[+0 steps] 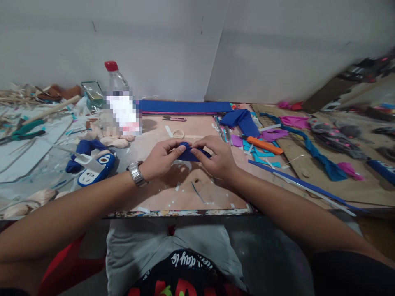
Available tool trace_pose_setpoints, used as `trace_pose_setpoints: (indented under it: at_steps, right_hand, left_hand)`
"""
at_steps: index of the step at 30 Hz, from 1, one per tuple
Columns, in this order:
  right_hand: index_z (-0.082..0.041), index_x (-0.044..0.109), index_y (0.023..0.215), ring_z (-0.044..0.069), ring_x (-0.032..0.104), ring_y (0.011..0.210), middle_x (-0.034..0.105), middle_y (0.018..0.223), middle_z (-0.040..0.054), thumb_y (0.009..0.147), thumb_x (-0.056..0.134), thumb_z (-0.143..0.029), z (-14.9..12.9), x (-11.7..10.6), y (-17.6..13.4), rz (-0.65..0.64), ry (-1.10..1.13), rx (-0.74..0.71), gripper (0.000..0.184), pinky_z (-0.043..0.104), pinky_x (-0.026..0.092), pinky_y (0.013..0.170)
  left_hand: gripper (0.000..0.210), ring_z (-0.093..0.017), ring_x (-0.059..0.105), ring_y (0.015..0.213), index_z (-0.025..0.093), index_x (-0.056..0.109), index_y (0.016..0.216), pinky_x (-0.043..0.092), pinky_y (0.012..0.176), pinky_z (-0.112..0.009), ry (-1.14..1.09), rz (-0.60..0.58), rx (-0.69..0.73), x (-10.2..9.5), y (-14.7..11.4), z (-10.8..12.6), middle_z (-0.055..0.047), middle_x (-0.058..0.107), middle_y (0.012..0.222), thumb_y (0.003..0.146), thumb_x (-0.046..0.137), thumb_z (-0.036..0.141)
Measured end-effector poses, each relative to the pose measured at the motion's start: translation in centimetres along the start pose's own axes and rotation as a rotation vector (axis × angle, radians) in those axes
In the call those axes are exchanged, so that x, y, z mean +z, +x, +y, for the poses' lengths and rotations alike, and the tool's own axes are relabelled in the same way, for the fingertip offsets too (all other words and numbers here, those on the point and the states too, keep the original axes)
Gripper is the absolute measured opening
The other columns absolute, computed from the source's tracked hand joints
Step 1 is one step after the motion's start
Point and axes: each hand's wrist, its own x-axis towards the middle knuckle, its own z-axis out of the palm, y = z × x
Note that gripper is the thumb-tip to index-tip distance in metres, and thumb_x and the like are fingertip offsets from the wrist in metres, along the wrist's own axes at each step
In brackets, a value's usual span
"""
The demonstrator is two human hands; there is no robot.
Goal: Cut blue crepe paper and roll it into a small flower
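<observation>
Between my two hands, just above the board on the table, is a strip of dark blue fabric (pixel 188 155). My left hand (pixel 163 157), with a metal watch on the wrist, pinches its left end, where the fabric looks bunched. Thumb and fingers of my right hand (pixel 216 155) close on the same strip from the other side. Part of the strip is hidden under the fingers. A pale ring, like a roll of tape (pixel 178 134), lies just beyond my hands. Farther back rests a pair of small pink-handled scissors (pixel 174 119).
A red-capped bottle (pixel 115 78) stands back left, its label blurred. At left are a blue-and-white hot glue gun (pixel 97 167) and green-handled pliers (pixel 26 132). An orange utility knife (pixel 264 145) lies right among fabric scraps. Folded blue fabric (pixel 188 106) lies along the wall.
</observation>
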Motion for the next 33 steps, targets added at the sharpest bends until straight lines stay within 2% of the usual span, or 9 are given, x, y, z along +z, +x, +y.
trace_pose_setpoints:
  at_steps: [13,16,20,25,27,30,33]
  right_hand:
    - [-0.022,0.068,0.089,0.022,0.067,0.084,0.074,0.087,0.0046,0.097,0.07,-0.038,0.03,-0.01,0.14,-0.014,0.032,0.011,0.018,0.039,0.05,0.083]
    - [-0.022,0.07,0.101,0.023,0.066,0.088,0.071,0.091,0.0052,0.097,0.071,-0.038,0.08,-0.07,0.12,-0.024,0.05,0.008,0.016,0.04,0.052,0.085]
    - [-0.024,0.068,0.125,0.025,0.065,0.106,0.069,0.112,0.0096,0.103,0.061,-0.033,0.06,-0.16,0.1,-0.122,0.07,-0.05,0.025,0.044,0.053,0.095]
    - [-0.025,0.067,0.124,0.026,0.062,0.113,0.066,0.117,0.0112,0.106,0.052,-0.03,-0.02,-0.06,0.07,-0.189,0.108,-0.061,0.025,0.046,0.053,0.097]
    - [-0.024,0.066,0.122,0.026,0.062,0.112,0.066,0.117,0.0114,0.106,0.051,-0.032,-0.03,0.03,0.07,-0.184,0.124,-0.053,0.023,0.046,0.053,0.097]
    - [-0.024,0.063,0.12,0.025,0.062,0.108,0.067,0.115,0.0108,0.107,0.051,-0.038,0.01,0.12,0.05,-0.126,0.137,-0.026,0.024,0.044,0.052,0.094]
    - [-0.024,0.063,0.116,0.023,0.061,0.098,0.067,0.109,0.0087,0.105,0.054,-0.043,0.16,0.13,0.0,-0.028,0.12,0.023,0.024,0.041,0.052,0.09]
  left_hand:
    - [0.053,-0.026,0.07,0.107,0.015,0.076,0.118,0.054,0.098,-0.039,0.057,-0.105,0.025,0.07,0.04,0.15,-0.012,0.079,0.115,0.1,0.057,0.061]
    - [0.052,-0.026,0.07,0.11,0.015,0.076,0.117,0.053,0.1,-0.038,0.041,-0.139,0.049,0.11,0.02,0.33,-0.012,0.078,0.117,0.101,0.055,0.06]
    - [0.053,-0.025,0.07,0.102,0.016,0.078,0.109,0.054,0.094,-0.036,0.046,-0.163,0.062,0.08,-0.08,0.43,-0.011,0.078,0.111,0.101,0.053,0.062]
    - [0.057,-0.024,0.07,0.099,0.016,0.076,0.115,0.054,0.091,-0.036,0.016,-0.193,-0.009,0.06,-0.14,0.34,-0.01,0.078,0.109,0.099,0.054,0.066]
    - [0.055,-0.024,0.069,0.101,0.017,0.076,0.114,0.054,0.093,-0.037,0.0,-0.179,-0.012,0.13,-0.11,0.36,-0.009,0.078,0.111,0.098,0.057,0.066]
    - [0.05,-0.024,0.068,0.107,0.018,0.074,0.111,0.052,0.098,-0.037,-0.051,-0.085,0.006,0.31,-0.03,0.33,-0.01,0.076,0.114,0.095,0.063,0.064]
    - [0.049,-0.019,0.068,0.094,0.018,0.066,0.106,0.054,0.089,-0.033,-0.144,0.02,-0.031,0.45,0.08,0.21,-0.007,0.072,0.106,0.086,0.076,0.062]
